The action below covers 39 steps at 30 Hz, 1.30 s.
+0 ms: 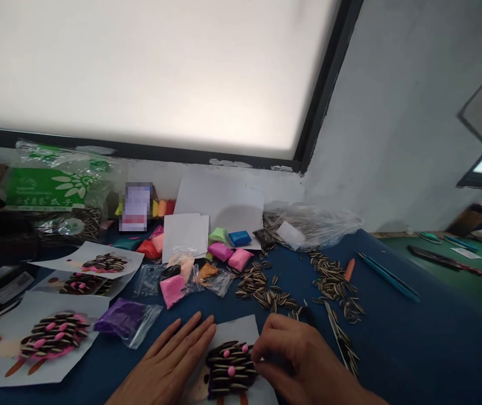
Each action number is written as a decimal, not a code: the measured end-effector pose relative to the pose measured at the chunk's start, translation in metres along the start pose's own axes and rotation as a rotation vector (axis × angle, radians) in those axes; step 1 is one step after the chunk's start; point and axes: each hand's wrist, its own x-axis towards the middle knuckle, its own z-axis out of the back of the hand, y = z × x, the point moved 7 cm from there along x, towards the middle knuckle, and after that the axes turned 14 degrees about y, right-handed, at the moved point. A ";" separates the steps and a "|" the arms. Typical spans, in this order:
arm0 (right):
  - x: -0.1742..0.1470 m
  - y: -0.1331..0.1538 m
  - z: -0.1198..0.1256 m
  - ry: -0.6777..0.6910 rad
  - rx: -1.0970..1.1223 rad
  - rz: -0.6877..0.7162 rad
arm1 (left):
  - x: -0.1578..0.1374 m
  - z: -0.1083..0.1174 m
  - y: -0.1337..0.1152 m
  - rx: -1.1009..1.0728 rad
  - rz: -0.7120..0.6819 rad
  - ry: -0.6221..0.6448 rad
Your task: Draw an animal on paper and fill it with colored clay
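Observation:
My left hand (173, 360) lies flat with its fingers stretched out, on the left part of a white paper card (236, 326) and the blue mat beside it. On the card is a dark clay animal picture (230, 374) covered in rows of striped sunflower seeds, with three pink clay balls on it. My right hand (294, 357) is closed in a pinch at the right edge of the seed-covered clay. Whatever is between its fingertips is hidden. A pile of loose sunflower seeds (262, 287) lies just beyond the card.
Finished-looking seed pictures (59, 332) lie at left. A purple clay packet (120, 318), a pink clay packet (173, 289) and several others lie mid-table. Blue tweezers (388, 275), a craft knife (336, 334) and more seeds (329, 275) are at right. A green seed bag (50, 185) stands back left.

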 end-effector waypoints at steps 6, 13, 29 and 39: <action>0.001 -0.003 -0.006 0.007 0.003 0.038 | 0.003 -0.024 0.018 0.108 -0.045 -0.134; 0.000 0.003 -0.007 -0.027 -0.165 0.067 | 0.001 -0.011 0.007 -0.021 0.008 -0.034; 0.005 -0.004 -0.010 0.017 -0.181 0.004 | 0.000 -0.014 0.011 -0.070 0.009 -0.004; 0.008 -0.002 -0.015 0.032 -0.207 -0.009 | 0.002 -0.022 0.016 -0.044 0.005 0.032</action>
